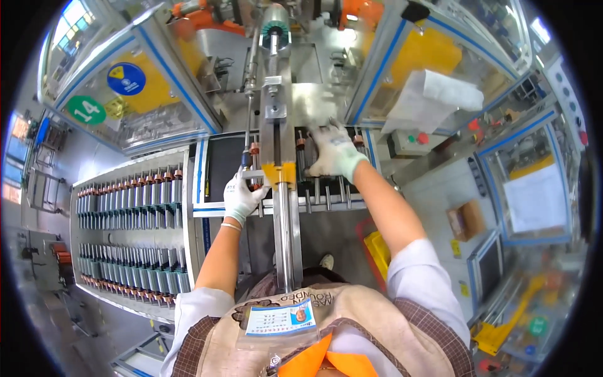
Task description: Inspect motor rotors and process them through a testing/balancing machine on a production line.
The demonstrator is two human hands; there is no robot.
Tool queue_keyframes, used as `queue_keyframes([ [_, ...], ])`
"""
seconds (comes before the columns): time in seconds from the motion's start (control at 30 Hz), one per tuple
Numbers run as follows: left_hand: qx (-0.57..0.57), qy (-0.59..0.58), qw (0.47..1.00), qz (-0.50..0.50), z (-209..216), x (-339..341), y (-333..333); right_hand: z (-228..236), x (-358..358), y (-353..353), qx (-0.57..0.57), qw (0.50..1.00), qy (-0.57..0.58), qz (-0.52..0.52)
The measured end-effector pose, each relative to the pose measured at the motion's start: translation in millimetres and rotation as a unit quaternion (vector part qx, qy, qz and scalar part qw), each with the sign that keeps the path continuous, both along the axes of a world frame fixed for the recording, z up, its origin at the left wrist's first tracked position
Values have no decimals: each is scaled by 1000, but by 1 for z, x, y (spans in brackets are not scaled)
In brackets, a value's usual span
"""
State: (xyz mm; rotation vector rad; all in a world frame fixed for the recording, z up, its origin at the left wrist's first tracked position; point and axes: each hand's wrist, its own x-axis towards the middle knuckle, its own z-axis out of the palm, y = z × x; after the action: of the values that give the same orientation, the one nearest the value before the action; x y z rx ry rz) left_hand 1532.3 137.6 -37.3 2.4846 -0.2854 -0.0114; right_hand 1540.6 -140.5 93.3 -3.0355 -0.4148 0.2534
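My left hand point(240, 198), in a white glove, is closed at the left side of a yellow-orange block point(279, 174) on a long metal rail. Its fingers meet by a small metal bar, and what they hold is partly hidden. My right hand point(337, 152), gloved too, reaches over motor rotors on a dark conveyor right of the rail. Its fingers look spread and slightly blurred, with the thumb lower and apart from them. Beside it lies a rotor point(301, 151) with a copper end. Several steel shafts point(328, 197) stick out toward me below that hand.
At left, a pale tray point(129, 236) carries two rows of rotors with copper ends. Framed machine guards point(157, 85) flank the rail, and orange machinery point(207, 16) stands behind. A control box point(408, 143) with green and red buttons and a cardboard box point(465, 220) are at right.
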Motion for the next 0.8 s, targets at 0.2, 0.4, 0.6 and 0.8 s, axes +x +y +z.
queue_keyframes([
  [0.2,-21,-29,999,39,18,-8,-3,47,-75,22,846,504,-94,-145],
  [0.4,-9,-25,999,28,20,-9,-4,53,-117,24,850,506,-10,-148],
  [0.6,-14,-21,999,37,19,-10,-2,58,-126,21,568,772,-279,-49],
  [0.8,-19,-34,998,41,15,-12,1,72,-120,20,537,774,-336,-3],
])
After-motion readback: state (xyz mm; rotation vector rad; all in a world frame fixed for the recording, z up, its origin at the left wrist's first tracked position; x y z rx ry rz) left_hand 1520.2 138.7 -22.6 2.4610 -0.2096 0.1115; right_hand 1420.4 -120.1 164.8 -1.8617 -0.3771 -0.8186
